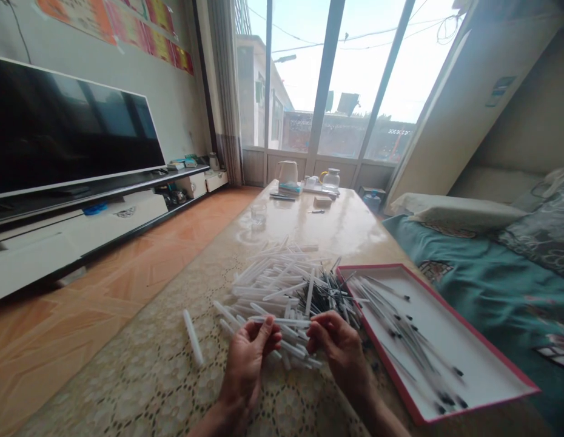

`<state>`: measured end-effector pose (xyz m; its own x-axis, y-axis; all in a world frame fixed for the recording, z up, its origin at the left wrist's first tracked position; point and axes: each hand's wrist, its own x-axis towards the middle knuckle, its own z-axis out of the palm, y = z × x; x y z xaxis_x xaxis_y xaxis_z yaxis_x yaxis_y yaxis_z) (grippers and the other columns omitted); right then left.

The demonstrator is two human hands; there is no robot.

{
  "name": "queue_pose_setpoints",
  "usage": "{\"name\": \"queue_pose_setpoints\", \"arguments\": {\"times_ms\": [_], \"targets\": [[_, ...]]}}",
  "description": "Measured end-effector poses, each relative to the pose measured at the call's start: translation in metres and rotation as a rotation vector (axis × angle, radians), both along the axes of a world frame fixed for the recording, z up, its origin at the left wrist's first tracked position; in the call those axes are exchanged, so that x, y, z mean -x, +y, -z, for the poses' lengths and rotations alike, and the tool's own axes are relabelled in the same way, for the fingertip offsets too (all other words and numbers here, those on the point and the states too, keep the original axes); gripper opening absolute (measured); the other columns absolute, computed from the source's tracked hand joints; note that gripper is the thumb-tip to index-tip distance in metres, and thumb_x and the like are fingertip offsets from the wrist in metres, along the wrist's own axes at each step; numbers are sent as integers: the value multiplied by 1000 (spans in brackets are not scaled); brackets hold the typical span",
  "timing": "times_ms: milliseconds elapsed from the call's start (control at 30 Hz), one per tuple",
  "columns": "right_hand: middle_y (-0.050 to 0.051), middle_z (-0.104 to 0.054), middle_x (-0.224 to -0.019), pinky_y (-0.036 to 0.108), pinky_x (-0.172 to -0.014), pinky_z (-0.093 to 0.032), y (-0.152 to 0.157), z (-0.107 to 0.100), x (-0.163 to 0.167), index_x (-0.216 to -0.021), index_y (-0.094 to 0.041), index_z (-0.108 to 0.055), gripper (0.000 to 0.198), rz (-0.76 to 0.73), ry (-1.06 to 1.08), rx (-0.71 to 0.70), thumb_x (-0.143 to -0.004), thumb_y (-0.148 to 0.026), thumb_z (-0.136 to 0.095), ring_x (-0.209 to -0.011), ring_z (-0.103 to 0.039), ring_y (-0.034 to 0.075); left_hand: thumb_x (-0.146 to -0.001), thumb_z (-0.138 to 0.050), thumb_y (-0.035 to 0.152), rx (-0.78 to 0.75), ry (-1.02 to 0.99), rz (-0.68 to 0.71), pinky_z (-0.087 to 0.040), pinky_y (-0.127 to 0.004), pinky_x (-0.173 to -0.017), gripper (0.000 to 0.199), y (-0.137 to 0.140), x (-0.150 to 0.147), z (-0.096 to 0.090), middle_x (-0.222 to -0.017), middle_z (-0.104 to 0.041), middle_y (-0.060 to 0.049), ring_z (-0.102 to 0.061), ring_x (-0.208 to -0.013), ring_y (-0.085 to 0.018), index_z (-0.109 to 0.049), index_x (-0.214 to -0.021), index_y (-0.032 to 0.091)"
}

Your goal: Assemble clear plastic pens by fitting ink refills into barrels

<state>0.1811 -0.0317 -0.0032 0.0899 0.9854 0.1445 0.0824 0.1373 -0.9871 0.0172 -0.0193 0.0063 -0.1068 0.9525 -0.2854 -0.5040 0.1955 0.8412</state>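
My left hand (250, 358) is closed in a pinch, thumb over fingers, around a translucent white pen barrel (291, 322) held level above the table. At the barrel's right end, the fingertips of my right hand (339, 349) are pressed together; what lies between them is too small to make out. Just beyond both hands spreads a heap of similar white barrels (268, 282). Thin dark sticks (330, 294), like pen refills, are bunched at its right side. One loose barrel (193, 338) lies apart, left of my left hand.
A pink-rimmed white tray (473, 328) on the right holds several long thin rods with black tips (412, 331). Farther back on the table (209, 273) stand a clear glass (259, 215), a pitcher (288, 172) and a glass jug (330, 179). A teal-covered seat (482, 279) borders the right side.
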Motion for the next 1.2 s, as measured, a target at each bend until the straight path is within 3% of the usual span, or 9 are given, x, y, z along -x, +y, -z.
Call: {"name": "queue_pose_setpoints", "arguments": {"times_ms": [100, 233, 433, 633, 800, 900, 1000, 1200], "targets": [[-3, -58, -56, 21, -37, -34, -6, 8, 0, -76, -18, -55, 40, 34, -56, 25, -90, -56, -49, -38, -47, 9, -59, -87, 32, -32, 14, 32, -52, -18, -48, 30, 1, 4, 2, -56, -70, 0, -64, -49, -11, -69, -70, 12], [-4, -47, -45, 21, -41, -30, -11, 16, -1, -59, -19, -53, 53, 41, -195, 46, -90, -62, -43, -41, -42, 10, -54, -89, 36, -37, 28, 73, -51, -19, -47, 34, 4, 7, 1, -55, -68, 2, -63, -47, -11, -69, -70, 13], [-7, -39, -47, 21, -41, -26, -9, 15, -5, -64, -20, -49, 54, -114, -49, 208, -87, -68, -41, -42, -33, 9, -55, -89, 36, -11, 79, 163, -51, -18, -45, 33, 4, 11, -4, -55, -66, 2, -60, -48, -11, -69, -69, 13], [-4, -47, -54, 21, -47, -34, -6, 14, -12, -66, -17, -56, 44, -136, -138, 148, -88, -55, -52, -51, -43, 11, -57, -87, 37, 63, 128, 172, -50, -16, -44, 30, 3, 13, -1, -55, -65, 3, -60, -49, -10, -70, -66, 13], [-1, -60, -66, 20, -41, -33, -7, 17, -9, -89, -17, -62, 37, -121, 18, 219, -82, -53, -62, -45, -44, 9, -58, -87, 35, 87, 121, 151, -50, -15, -44, 29, 4, 13, 1, -55, -67, 2, -60, -48, -9, -71, -66, 13], [-2, -55, -60, 20, -40, -31, -8, 16, -9, -74, -18, -58, 44, -119, -52, 234, -88, -58, -49, -42, -42, 9, -57, -88, 35, 76, 90, 154, -52, -16, -45, 29, 4, 13, 2, -55, -67, 2, -61, -49, -10, -70, -65, 13], [-2, -52, -56, 22, -50, -36, -8, 13, -9, -61, -18, -53, 50, -112, -195, 133, -92, -56, -44, -52, -47, 12, -58, -87, 35, 58, 73, 166, -53, -17, -47, 29, 4, 14, 3, -56, -68, 2, -62, -50, -10, -71, -68, 13], [-4, -55, -64, 21, -45, -32, -9, 12, -9, -89, -19, -58, 32, -69, -25, 150, -85, -51, -59, -50, -45, 11, -54, -89, 38, 58, 51, 147, -54, -18, -47, 34, 4, 14, 6, -57, -69, 1, -63, -51, -11, -72, -69, 13]]}}
